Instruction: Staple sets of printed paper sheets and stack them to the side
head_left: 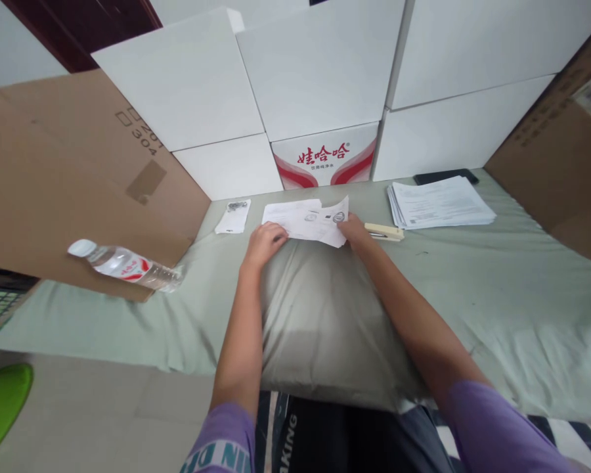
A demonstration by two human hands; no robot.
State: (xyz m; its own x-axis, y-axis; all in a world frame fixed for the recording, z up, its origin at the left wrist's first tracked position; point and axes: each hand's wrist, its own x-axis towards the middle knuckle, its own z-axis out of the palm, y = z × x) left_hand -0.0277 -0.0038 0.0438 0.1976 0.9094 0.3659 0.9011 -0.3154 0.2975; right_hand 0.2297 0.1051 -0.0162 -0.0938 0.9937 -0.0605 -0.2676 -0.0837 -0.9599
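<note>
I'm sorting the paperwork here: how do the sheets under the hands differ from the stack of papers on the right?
The sheets are few, loosely fanned with a corner askew, and both the left hand and the right hand touch them. The stack is much thicker, fairly squared, and nobody touches it. The sheets show round stamps; the stack shows mainly lines of text. Both are white printed paper lying on the green cloth.
</note>
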